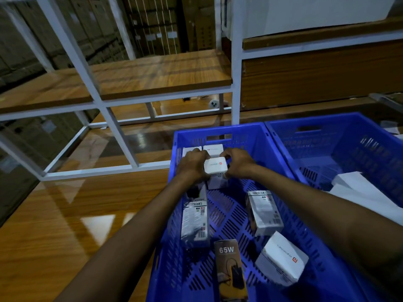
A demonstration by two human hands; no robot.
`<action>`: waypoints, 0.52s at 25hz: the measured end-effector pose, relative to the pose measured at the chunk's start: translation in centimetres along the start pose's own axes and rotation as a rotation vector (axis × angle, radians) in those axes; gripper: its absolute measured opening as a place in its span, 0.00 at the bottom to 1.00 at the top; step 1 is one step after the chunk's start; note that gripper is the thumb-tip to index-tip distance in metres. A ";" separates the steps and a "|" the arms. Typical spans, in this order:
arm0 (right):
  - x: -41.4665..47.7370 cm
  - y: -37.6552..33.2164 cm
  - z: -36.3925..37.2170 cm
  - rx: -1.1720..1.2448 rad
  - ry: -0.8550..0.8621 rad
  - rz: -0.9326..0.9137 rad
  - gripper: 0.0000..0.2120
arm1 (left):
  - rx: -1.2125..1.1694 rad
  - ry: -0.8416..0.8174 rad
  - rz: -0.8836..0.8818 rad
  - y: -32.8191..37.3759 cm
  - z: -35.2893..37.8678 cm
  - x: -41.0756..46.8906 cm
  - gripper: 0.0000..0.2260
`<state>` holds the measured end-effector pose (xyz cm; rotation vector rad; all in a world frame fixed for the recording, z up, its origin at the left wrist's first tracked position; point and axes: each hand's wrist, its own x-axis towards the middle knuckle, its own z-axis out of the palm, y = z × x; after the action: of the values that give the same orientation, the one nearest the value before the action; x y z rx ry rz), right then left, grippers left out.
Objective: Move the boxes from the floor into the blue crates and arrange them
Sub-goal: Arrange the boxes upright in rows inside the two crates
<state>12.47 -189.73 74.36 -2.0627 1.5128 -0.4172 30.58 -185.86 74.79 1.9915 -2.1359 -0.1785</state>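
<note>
A small white box (215, 165) with a red logo is held between my left hand (193, 163) and my right hand (237, 161), inside the far end of a blue crate (220, 129). It sits on top of another white box (218, 182). Two white boxes (213, 148) stand against the crate's far wall behind my hands. Several loose boxes lie on the crate floor: a white one (195, 219) at the left, one (263, 212) at the right, a tilted one (282, 258) nearer me, and a dark 65W box (231, 269).
A second blue crate (327, 120) stands right beside the first, holding white packaging (362, 190). A white metal rack (113, 125) with wooden shelves rises behind and to the left. The glossy wooden floor (65, 214) lies at left.
</note>
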 end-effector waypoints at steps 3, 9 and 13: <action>0.6 0.1 0.6 0.019 0.034 -0.004 0.31 | 0.027 -0.010 -0.011 -0.1 0.0 0.8 0.26; 1.1 0.3 1.8 0.051 0.105 0.045 0.33 | 0.002 -0.010 -0.023 -0.4 0.4 1.8 0.28; 1.6 0.5 3.1 0.055 0.068 0.189 0.38 | -0.080 -0.001 -0.050 -0.9 0.6 1.9 0.29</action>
<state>14.28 -190.58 71.52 -1.8599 1.6998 -0.4543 31.17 -187.82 74.11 2.0005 -2.0473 -0.2688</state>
